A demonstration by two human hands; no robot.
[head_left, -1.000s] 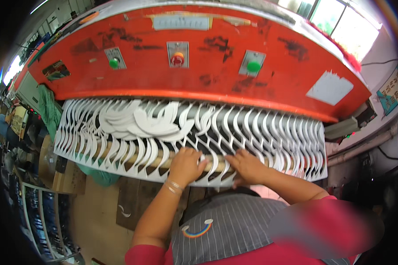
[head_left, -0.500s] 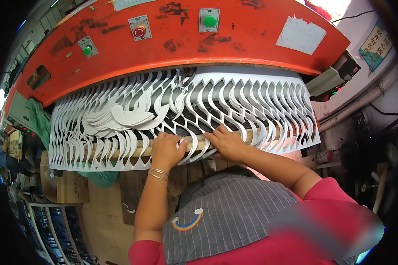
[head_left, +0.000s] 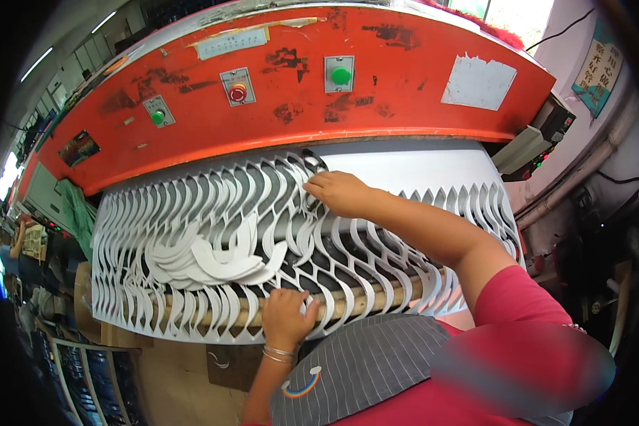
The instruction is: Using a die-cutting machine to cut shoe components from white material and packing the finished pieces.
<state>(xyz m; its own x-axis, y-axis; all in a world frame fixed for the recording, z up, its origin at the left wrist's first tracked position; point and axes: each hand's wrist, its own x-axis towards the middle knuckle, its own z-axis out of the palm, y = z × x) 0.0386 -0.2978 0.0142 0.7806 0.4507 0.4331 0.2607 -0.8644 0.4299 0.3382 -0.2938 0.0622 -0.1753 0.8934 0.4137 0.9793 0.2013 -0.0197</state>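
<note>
1. Right hand (head_left: 336, 193): reached to the far side of the sheet, fingers bent and close together at a dark curved piece (head_left: 312, 162). Contact looks likely; can't tell if it's a pinch, fingertips partly hidden.
2. Left hand (head_left: 286, 319): near side, fingers curled, thumb close to the index, white bit at the thumb. Can't tell pinch from rest.
3. White sheet (head_left: 419, 167): spans under both hands. Cut-outs left and front, plain area to the right hand's far right. Right hand sits about where the two meet.
4. Handling, my read: web is thin and probably floppy. Steady it with the left, lift the dark piece straight up so it doesn't snag a strand. Light grip, no sideways drag.
5. Loose curved white pieces (head_left: 234, 266): heaped on the sheet, left of the right hand, beyond and left of the left hand. Forearm should clear them.
6. Wooden bar (head_left: 341, 302): runs under the near side, beside the left hand.
7. Red housing (head_left: 405, 57): just beyond the right hand. I'd hold fingers out from under its lower edge, and off the green button (head_left: 341, 76).
</note>
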